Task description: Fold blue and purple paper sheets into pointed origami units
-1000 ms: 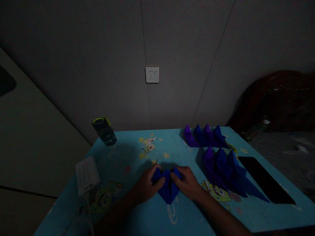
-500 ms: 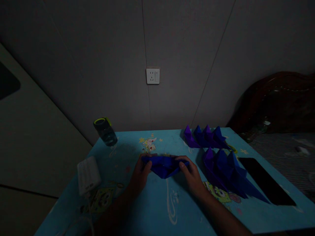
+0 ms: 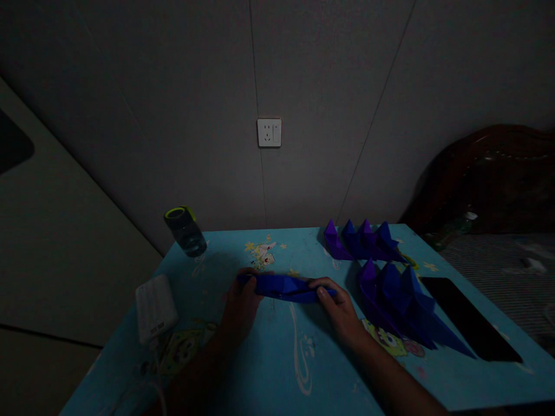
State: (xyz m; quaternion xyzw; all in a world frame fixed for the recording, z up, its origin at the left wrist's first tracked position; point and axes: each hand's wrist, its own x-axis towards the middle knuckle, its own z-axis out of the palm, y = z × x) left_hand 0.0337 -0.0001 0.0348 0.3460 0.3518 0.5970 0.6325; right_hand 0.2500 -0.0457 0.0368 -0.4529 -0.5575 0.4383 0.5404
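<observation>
A folded blue paper (image 3: 284, 287), long and narrow, is stretched between my two hands above the middle of the table. My left hand (image 3: 243, 297) pinches its left end, thumb on the near side. At the right end, my right hand (image 3: 336, 303) grips it with the thumb in front and the fingers behind. Right of my right hand stands a group of purple and blue folded paper boats (image 3: 403, 297). Farther back, another row of purple and blue boats (image 3: 364, 242) sits near the table's back edge.
On the patterned blue table (image 3: 321, 370), a dark bottle (image 3: 186, 231) stands at back left. A white power bank (image 3: 156, 309) with a cable lies at the left. A black phone (image 3: 470, 318) lies at the right. Behind is a wall with a socket (image 3: 269, 133).
My left hand has moved a little to the left. The blue paper is now stretched longer and flatter, and its pointed lower part no longer hangs down.
</observation>
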